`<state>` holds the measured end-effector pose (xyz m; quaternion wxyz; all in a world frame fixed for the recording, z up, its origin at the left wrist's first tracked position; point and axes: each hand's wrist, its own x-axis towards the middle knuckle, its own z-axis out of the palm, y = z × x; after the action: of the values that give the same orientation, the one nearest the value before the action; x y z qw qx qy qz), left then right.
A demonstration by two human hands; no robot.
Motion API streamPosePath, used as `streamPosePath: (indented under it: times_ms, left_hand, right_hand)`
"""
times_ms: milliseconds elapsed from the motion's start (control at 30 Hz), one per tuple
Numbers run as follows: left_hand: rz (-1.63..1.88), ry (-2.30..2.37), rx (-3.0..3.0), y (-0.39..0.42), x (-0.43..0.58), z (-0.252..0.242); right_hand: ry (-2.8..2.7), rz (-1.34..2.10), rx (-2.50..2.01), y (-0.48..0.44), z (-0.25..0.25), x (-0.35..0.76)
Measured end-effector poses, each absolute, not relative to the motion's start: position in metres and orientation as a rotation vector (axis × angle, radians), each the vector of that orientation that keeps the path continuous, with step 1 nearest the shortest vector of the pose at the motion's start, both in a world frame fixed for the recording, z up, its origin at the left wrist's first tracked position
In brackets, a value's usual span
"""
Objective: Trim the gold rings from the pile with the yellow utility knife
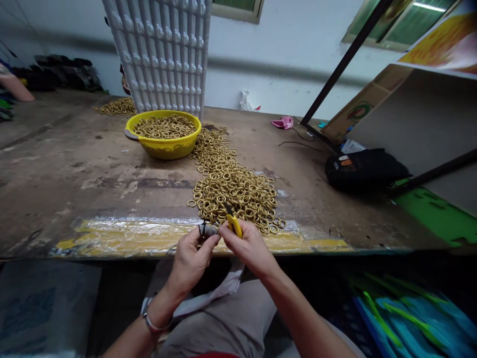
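Note:
My left hand (pixel 192 258) is closed on a small grey piece with black cord (pixel 207 230), held just above the table's front edge. Its exact kind is hard to make out. My right hand (pixel 248 243), fingers bent, grips a yellow-handled cutter (pixel 234 224) whose dark tip points up and away from me. The fingertips of both hands nearly meet at the grey piece. Right beyond them lies a loose heap of brass-coloured rings (pixel 238 186), trailing back toward a yellow basin (pixel 167 148) full of the same rings.
Yellow tape under clear film (pixel 130 241) covers part of the table's front edge. A grey ribbed panel (pixel 164 54) stands behind the basin. To the right are a black bag (pixel 365 169), a pink cloth (pixel 283 122) and a metal frame. Another person's arm (pixel 17 85) shows at far left.

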<state>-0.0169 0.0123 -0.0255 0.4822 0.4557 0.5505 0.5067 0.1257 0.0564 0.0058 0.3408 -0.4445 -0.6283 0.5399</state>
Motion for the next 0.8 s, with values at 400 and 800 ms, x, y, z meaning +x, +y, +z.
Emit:
streamPosePath:
  times_ms: [400,800]
  left_hand:
    - [1.255,1.012,0.790,0.014,-0.022,-0.027]
    - [1.067,0.825,0.651,0.016,-0.025,-0.014]
  right_hand:
    - [-1.440,1.547,-1.088,0.057,-0.014,0.127]
    - [-1.933,0.964,-1.058,0.046,-0.001,0.138]
